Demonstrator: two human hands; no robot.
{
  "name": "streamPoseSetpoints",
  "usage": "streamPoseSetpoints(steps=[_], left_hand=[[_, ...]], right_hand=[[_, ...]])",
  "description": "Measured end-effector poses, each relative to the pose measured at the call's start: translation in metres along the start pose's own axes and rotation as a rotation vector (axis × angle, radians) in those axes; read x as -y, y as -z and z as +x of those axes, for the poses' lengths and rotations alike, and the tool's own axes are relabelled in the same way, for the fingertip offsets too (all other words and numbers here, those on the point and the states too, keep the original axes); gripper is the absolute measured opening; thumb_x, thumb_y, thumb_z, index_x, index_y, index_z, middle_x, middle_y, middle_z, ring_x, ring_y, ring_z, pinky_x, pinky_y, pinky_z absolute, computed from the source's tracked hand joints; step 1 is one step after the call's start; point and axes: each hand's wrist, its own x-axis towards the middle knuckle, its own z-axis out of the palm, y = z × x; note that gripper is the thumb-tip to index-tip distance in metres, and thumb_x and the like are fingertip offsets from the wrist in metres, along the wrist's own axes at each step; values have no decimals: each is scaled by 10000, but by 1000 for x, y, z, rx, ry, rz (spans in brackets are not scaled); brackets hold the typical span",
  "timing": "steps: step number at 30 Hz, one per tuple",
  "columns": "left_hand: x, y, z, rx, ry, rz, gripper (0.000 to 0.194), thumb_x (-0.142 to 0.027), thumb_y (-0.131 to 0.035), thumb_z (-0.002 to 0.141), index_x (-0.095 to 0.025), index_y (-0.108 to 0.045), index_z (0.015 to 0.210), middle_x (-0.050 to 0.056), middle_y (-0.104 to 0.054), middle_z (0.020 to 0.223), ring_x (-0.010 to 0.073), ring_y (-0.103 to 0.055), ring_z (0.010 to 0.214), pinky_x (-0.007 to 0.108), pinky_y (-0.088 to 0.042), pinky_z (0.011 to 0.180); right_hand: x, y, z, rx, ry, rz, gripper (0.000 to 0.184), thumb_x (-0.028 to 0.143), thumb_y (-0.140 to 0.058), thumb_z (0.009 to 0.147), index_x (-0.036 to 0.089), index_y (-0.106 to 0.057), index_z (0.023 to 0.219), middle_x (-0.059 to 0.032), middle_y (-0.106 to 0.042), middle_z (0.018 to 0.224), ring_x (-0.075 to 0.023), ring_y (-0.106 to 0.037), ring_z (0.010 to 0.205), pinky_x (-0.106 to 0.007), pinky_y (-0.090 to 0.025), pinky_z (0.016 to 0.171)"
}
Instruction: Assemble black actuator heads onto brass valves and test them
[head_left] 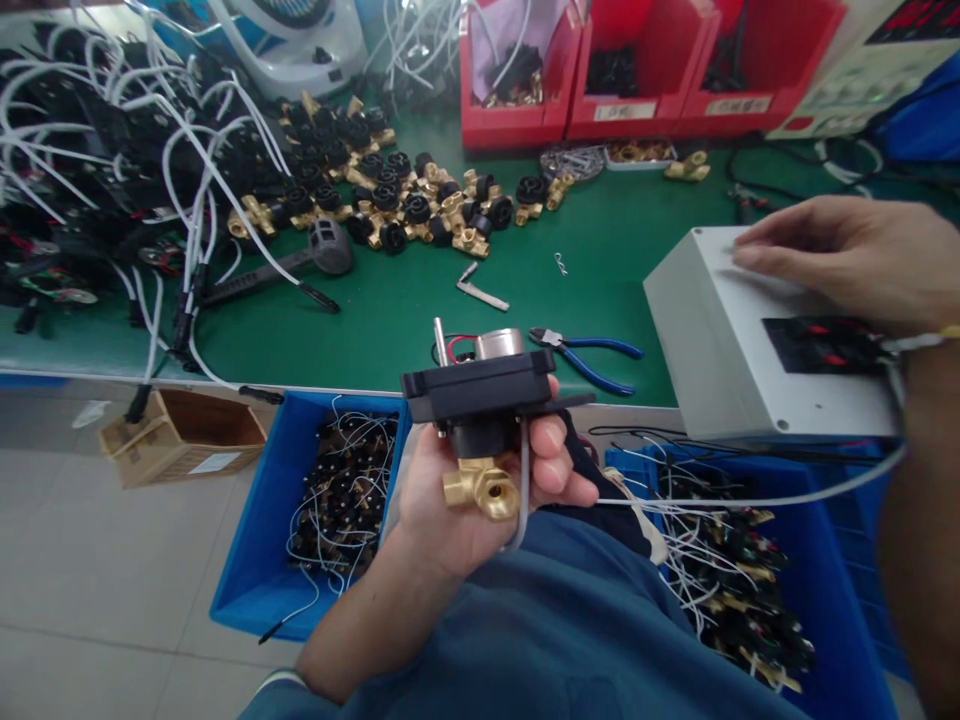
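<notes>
My left hand [457, 520], palm up, is wrapped round a motorized valve [480, 390] above my lap. The valve has a black housing on top, with a silver motor, a metal pin and red and black wires. Below it is a brass body [480, 488] with threaded ports. A white cable [712, 503] runs from my left hand's side toward a light grey box [712, 310] on the right. My right hand [847, 250] rests on the box's top, fingers stretched out and touching it; some fingertips are hidden. A black socket panel [817, 345] faces me on the box.
Blue-handled cutters [600, 360], an L-shaped metal piece [482, 290] and a small clip [560, 264] lie on the green bench [405, 320]. Brass valves [450, 215], cabled units [90, 200] and red bins [517, 125] stand behind. Blue crates [247, 560] flank my lap.
</notes>
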Motion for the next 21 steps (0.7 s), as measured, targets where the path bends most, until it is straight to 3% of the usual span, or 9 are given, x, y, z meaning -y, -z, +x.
streamPoseSetpoints(steps=[2,5,8,12,16,18,21], left_hand=[[1,2,-1,13,-21,44,245,-275,-595,813,-123,-736,943,10,-608,613,54,-502,428,195,-573,568],[1,1,-1,52,-18,90,263,-347,-609,841,-140,-754,910,20,-605,611,74,-530,448,209,-565,552],[2,0,-1,79,-6,86,341,-386,-516,915,-154,-765,897,48,-653,646,122,-623,514,269,-601,589],[5,0,2,25,-81,131,568,-388,-290,1024,-140,-786,898,93,-757,773,160,-732,666,283,-632,688],[10,0,5,-24,-154,188,718,-468,-164,1070,-136,-787,941,98,-797,930,170,-759,772,284,-630,745],[13,-2,4,-104,-214,236,668,-478,-207,1072,-127,-769,987,105,-798,971,185,-764,798,306,-630,761],[15,-4,3,-246,-319,341,495,-508,-417,1030,-123,-728,1048,127,-790,1014,212,-759,797,346,-622,786]], right_hand=[[2,0,1,-9,0,-29,630,849,-680,639,247,-708,822,-52,-682,852,-201,-593,779,-416,-433,688],[3,-3,2,-91,-85,-117,341,592,-724,810,252,-718,835,-42,-687,858,-198,-609,816,-411,-421,713],[2,-5,3,-117,-103,-158,184,450,-721,858,266,-721,844,-25,-684,848,-167,-589,777,-384,-397,686],[5,-5,2,-147,-106,-114,326,564,-703,843,239,-723,816,-37,-665,775,-155,-555,695,-360,-375,616],[9,-6,1,-149,-141,-66,149,364,-735,851,218,-739,821,-39,-675,753,-134,-547,667,-337,-390,605],[9,-6,1,-162,-125,-33,128,328,-734,836,202,-753,847,-45,-690,756,-121,-538,641,-319,-386,590],[5,-7,3,-166,-108,20,162,333,-733,811,187,-765,876,-50,-700,754,-110,-525,609,-302,-378,572]])
